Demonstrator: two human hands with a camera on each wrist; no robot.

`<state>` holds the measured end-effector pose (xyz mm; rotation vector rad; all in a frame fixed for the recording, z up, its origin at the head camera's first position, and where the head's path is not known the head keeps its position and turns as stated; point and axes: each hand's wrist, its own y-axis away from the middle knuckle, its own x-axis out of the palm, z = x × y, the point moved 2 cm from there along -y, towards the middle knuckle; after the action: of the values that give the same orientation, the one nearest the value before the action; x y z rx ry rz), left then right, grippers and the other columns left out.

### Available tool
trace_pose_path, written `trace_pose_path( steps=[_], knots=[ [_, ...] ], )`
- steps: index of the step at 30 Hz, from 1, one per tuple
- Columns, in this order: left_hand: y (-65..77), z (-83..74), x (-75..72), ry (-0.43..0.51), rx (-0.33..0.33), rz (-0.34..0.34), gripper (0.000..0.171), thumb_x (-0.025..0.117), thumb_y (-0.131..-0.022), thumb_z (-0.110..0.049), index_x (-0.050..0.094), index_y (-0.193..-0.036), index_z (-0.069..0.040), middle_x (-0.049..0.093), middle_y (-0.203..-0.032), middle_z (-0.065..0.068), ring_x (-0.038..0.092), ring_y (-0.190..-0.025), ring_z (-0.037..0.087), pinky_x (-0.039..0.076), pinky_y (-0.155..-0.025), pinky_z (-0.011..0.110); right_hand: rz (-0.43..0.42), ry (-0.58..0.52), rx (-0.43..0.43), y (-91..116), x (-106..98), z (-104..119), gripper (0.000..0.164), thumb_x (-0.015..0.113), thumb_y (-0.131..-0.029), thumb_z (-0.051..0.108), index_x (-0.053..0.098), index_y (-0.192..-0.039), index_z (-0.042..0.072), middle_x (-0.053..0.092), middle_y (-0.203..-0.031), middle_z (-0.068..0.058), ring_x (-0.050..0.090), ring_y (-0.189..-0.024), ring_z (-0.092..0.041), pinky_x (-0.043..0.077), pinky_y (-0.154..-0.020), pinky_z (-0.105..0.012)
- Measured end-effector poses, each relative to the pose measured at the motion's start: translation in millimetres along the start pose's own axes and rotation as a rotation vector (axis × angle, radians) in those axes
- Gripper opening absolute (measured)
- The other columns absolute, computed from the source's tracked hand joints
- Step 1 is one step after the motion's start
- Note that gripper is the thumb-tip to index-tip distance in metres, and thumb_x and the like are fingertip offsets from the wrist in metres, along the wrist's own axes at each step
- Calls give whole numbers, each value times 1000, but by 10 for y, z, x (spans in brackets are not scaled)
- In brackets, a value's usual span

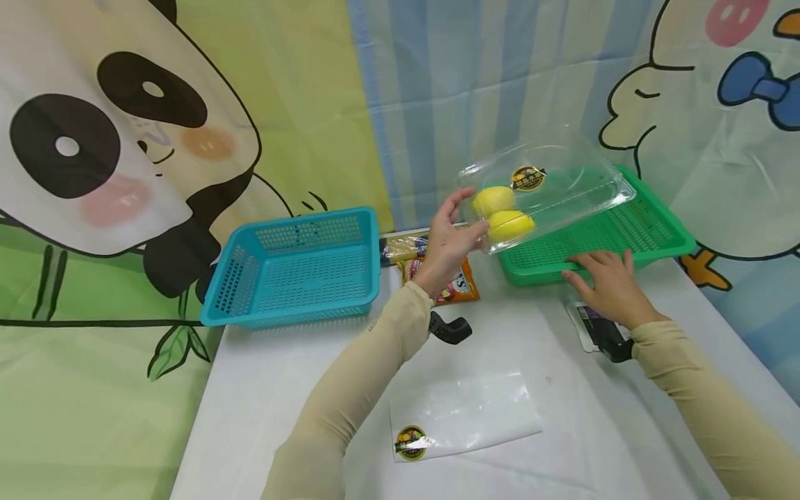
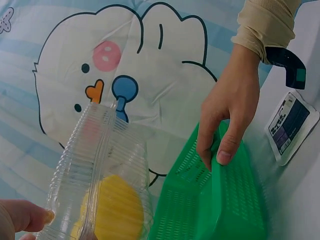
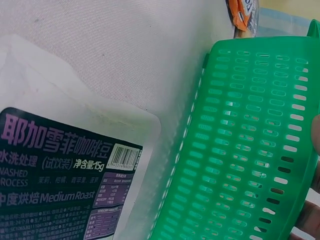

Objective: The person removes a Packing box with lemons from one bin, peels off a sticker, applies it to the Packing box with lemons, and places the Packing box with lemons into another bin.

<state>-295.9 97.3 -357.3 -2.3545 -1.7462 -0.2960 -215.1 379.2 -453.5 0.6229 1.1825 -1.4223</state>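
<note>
My left hand (image 1: 445, 246) holds one end of a clear plastic box (image 1: 578, 184), which is raised and tilted above the table. Two yellow lemons (image 1: 509, 226) lie inside, at the end by my fingers. In the left wrist view the thumb (image 2: 25, 216) presses the ridged edge of the box (image 2: 70, 175). My right hand (image 1: 606, 283) grips the near rim of a green perforated basket (image 1: 671, 239), thumb outside and fingers over the rim. That basket looks tilted, and its interior is partly hidden behind the box.
A blue basket (image 1: 294, 312) stands at the left. Between the baskets lie an orange snack packet (image 1: 465, 288) and a pasta-like pack (image 1: 400, 248). A coffee bean pouch (image 3: 70, 175) lies beside the green basket. A clear bag with a round label (image 1: 469, 417) lies in front.
</note>
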Motion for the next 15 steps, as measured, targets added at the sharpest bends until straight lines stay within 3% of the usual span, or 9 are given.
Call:
trace_pose_path(
  steps=[8, 15],
  knots=[
    [-97, 117, 176, -36, 4, 9, 60, 66, -88, 13, 58, -139, -19, 31, -166, -4, 46, -46, 12, 58, -60, 26, 30, 14, 21, -2, -17, 14, 37, 58, -104, 31, 63, -129, 5, 57, -131, -31, 41, -127, -57, -4, -112, -81],
    [-173, 286, 329, -29, 10, 26, 60, 64, -87, 14, 57, -140, -14, 30, -166, -2, 47, -50, 14, 54, -55, 27, 31, 32, 22, -6, -18, 22, 37, 58, -104, 31, 63, -129, 4, 58, -128, -31, 42, -126, -56, -3, -112, -81]
  ],
)
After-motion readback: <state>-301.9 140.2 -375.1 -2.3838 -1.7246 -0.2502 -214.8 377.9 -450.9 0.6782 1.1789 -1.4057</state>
